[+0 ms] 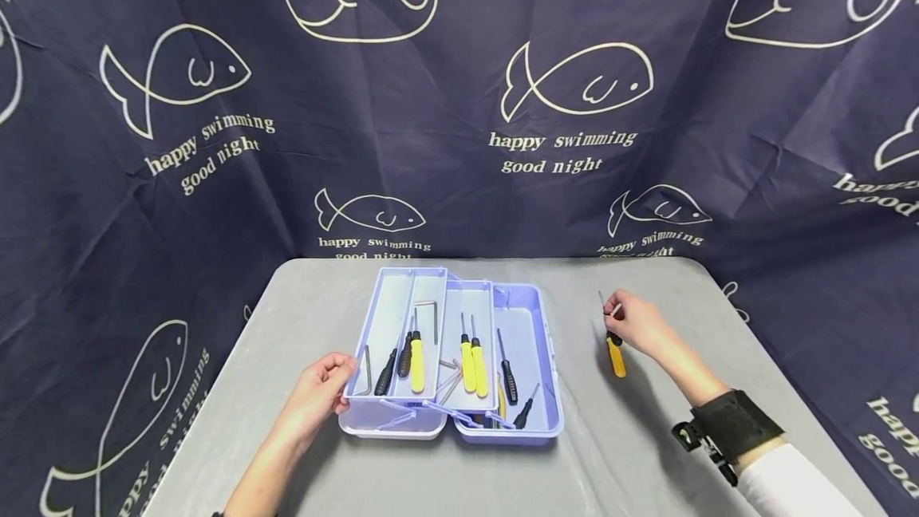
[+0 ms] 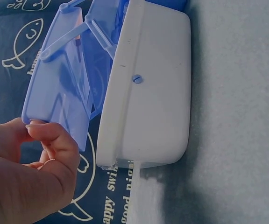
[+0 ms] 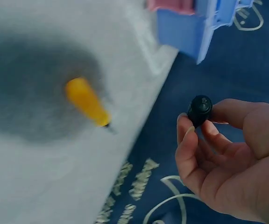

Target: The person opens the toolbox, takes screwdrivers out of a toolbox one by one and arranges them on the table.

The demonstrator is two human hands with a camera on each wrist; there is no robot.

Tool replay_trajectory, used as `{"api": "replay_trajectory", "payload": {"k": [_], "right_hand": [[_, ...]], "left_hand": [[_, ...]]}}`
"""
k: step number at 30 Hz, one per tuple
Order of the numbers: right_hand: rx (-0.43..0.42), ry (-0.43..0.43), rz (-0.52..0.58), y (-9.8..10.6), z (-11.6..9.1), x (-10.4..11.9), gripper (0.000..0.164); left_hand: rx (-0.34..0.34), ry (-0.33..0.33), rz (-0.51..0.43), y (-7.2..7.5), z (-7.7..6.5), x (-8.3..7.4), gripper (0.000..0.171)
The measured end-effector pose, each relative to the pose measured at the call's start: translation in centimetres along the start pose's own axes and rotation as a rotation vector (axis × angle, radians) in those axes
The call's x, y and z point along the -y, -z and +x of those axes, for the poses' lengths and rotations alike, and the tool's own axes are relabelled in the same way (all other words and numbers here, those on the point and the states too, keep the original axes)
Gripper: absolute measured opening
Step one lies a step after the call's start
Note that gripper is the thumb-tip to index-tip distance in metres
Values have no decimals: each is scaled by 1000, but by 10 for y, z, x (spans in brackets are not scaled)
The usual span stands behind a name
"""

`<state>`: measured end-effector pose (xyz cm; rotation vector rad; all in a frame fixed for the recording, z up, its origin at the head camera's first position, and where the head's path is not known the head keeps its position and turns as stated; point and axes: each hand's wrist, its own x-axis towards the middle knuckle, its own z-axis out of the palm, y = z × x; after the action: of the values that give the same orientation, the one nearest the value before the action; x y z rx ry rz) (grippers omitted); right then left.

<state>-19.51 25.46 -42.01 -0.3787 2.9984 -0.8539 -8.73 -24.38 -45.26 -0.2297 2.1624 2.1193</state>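
Observation:
A light-blue toolbox (image 1: 549, 341) stands with its stepped trays folded out. My left hand (image 1: 319, 389) pinches the near left corner of the upper tray (image 2: 55, 70) between thumb and fingers. To the right of the box, above the table, my right hand (image 1: 635, 325) grips a black-handled screwdriver (image 3: 200, 109), its handle end showing between thumb and fingers. Just below that hand lies a screwdriver with a yellow-orange handle (image 1: 616, 359). Inside the trays are yellow-handled screwdrivers (image 1: 417, 365), black-handled screwdrivers (image 1: 385, 375) and hex keys (image 1: 434, 321).
The box's deep compartment (image 1: 524, 317) holds more black-handled screwdrivers (image 1: 508, 381). Folding link arms (image 1: 409, 420) run along its near side. A grey cloth covers the table (image 1: 589, 453), and a dark blue curtain (image 1: 459, 118) with fish drawings hangs behind.

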Motion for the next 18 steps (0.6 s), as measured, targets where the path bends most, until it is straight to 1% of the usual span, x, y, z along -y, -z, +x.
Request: {"api": "replay_trajectory", "payload": {"k": [7, 13, 18], "right_hand": [[-21, -72, -34, -12, -7, -31, 11], [10, -117, -48, -27, -9, -55, 12], [20, -142, -52, -32, -8, -67, 13]], "left_hand": [[-16, 4, 8, -1, -1, 1, 15], [-23, 7, 17, -1, -2, 2, 15], [-27, 10, 13, -1, -1, 1, 14]]}}
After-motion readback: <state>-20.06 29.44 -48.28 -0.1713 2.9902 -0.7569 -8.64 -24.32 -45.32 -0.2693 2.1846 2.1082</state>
